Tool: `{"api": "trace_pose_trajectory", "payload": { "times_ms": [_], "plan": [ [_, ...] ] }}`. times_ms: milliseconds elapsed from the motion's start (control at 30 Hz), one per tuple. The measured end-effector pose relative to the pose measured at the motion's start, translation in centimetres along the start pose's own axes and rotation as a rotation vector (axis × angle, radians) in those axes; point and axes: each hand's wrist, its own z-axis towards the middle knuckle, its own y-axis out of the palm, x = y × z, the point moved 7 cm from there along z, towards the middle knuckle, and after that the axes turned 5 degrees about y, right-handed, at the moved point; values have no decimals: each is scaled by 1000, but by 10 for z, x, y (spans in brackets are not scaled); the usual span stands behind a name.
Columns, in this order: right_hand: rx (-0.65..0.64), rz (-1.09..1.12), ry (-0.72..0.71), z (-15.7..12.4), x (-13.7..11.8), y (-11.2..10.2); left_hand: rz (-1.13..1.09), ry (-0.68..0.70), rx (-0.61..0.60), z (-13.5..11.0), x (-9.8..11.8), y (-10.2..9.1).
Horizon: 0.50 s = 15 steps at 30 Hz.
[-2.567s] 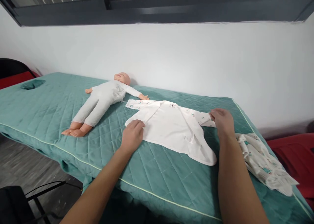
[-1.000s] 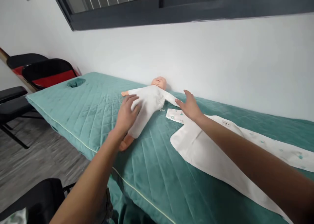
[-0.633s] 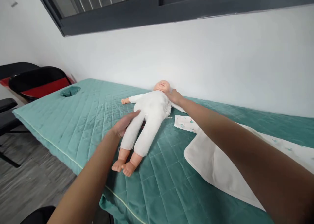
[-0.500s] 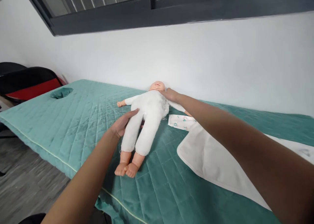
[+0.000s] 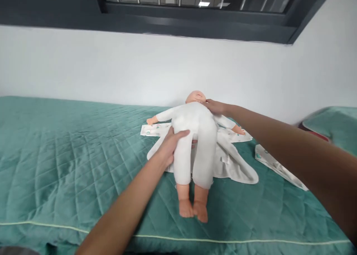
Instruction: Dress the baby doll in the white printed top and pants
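A baby doll (image 5: 205, 132) with a white cloth body and bare plastic head, hands and feet lies face up, its feet toward me. My left hand (image 5: 174, 143) grips its thigh, thumb on top and fingertips showing between the legs. At the doll's neck, my right hand (image 5: 214, 107) is closed, its fingers partly hidden behind the head and shoulder. Beneath the doll a white baby top (image 5: 237, 165) with printed sleeves is spread out; the doll's body covers its middle.
A green quilted cover (image 5: 83, 165) lies over the bed under everything. Another folded printed white garment (image 5: 279, 167) rests at the right, partly behind my right forearm. A white wall (image 5: 111, 65) with a dark window frame (image 5: 195, 22) stands at the back.
The doll has moved to the right, from bare quilt to over the spread white top, with both hands still on it. My view has turned right.
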Motion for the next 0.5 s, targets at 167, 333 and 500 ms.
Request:
{"api": "trace_pose_trajectory", "payload": {
  "times_ms": [167, 333, 500],
  "plan": [
    [-35, -1, 136, -16, 62, 3, -26, -44, -40, 3, -46, 29],
    [-6, -125, 90, -16, 63, 6, 273, 21, 6, 7, -44, 9],
    [317, -502, 67, -30, 17, -9, 1278, 386, 194, 22, -8, -14]
  ]
}}
